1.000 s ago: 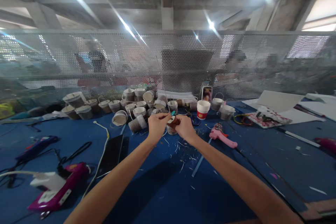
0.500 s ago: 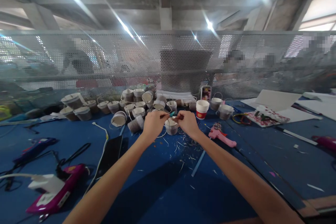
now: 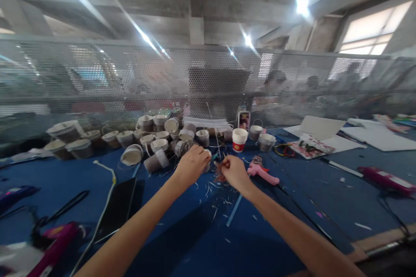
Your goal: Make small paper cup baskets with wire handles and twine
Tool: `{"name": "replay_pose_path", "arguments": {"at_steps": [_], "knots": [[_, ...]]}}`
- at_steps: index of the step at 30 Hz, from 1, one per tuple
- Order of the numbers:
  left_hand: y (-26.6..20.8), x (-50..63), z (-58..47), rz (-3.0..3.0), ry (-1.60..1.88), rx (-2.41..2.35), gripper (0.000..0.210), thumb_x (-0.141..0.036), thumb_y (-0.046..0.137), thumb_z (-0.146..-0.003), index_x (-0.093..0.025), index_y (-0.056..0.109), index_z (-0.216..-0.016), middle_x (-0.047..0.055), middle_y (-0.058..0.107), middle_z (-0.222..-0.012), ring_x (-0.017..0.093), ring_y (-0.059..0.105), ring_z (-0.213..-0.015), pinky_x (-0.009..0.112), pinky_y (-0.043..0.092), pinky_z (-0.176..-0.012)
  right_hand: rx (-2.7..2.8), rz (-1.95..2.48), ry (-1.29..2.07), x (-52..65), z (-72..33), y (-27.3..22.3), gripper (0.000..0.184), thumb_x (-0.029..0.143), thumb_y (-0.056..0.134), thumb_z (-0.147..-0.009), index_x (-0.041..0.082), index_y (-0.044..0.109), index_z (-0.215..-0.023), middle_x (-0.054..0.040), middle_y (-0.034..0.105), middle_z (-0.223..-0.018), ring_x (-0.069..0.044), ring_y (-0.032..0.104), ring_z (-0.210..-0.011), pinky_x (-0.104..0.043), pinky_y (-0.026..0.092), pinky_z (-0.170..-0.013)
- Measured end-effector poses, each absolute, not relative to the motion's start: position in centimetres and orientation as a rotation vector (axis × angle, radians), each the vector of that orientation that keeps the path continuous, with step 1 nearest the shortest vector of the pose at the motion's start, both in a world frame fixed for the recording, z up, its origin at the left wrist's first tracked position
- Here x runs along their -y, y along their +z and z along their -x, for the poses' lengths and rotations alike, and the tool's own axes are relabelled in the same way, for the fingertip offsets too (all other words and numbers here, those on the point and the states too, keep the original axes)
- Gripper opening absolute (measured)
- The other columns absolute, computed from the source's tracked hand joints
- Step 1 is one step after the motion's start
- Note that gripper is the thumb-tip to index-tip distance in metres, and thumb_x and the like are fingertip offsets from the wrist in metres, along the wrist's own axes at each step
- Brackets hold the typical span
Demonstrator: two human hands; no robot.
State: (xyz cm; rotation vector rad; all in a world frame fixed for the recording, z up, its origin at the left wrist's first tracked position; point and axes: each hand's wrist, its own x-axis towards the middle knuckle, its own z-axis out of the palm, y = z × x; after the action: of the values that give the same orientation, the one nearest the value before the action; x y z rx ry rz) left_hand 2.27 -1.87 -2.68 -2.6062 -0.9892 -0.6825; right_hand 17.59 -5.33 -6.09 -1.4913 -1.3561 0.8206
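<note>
At the middle of the table both my hands work close together. My left hand (image 3: 194, 165) is closed over a small pale bucket (image 3: 207, 163), which is mostly hidden behind its fingers. My right hand (image 3: 234, 172) is pinched shut, with a brown scrap (image 3: 220, 175) showing below its fingertips; what exactly it grips is too small to make out. Between the hands lies a small teal thing (image 3: 215, 156), of unclear kind. A thin white strand (image 3: 213, 123) sticks up from there.
Grey fabric-wrapped buckets (image 3: 132, 155) crowd the back left. Paper cups (image 3: 239, 138) stand behind my right hand, and a pink glue gun (image 3: 263, 173) lies to its right. A black phone (image 3: 117, 207) and white cable (image 3: 108, 197) lie left. White scraps litter the blue tabletop (image 3: 188, 233).
My hands have come slightly lower and apart; the left went from a pinch to closing over the bucket. A white strand now stands up between them. The whole view has turned rightward.
</note>
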Motion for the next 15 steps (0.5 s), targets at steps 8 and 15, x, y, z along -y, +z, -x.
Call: {"name": "replay_pose_path", "arguments": {"at_steps": [8, 15], "knots": [[-6.5, 2.5, -4.4, 2.735, -0.426, 1.030, 0.022, -0.019, 0.034, -0.087, -0.014, 0.054, -0.079, 0.009, 0.055, -0.086, 0.015, 0.052, -0.072, 0.027, 0.043, -0.061, 1.546, 1.709, 0.300, 9.0, -20.2, -8.5, 0.021, 0.037, 0.055, -0.075, 0.016, 0.052, -0.072, -0.0074, 0.063, -0.071, -0.020, 0.061, -0.069, -0.029, 0.045, -0.064], [-10.6, 1.8, -4.4, 2.809, -0.723, 1.244, 0.023, -0.023, 0.031, -0.087, -0.017, 0.050, -0.075, 0.005, 0.055, -0.083, 0.014, 0.054, -0.073, 0.026, 0.044, -0.067, 1.462, 2.289, -0.153, 11.7, -26.6, -10.3, 0.081, 0.064, 0.047, -0.069, 0.001, 0.042, -0.120, -0.0280, 0.041, -0.125, -0.041, 0.034, -0.118, -0.053, 0.029, -0.091]]}}
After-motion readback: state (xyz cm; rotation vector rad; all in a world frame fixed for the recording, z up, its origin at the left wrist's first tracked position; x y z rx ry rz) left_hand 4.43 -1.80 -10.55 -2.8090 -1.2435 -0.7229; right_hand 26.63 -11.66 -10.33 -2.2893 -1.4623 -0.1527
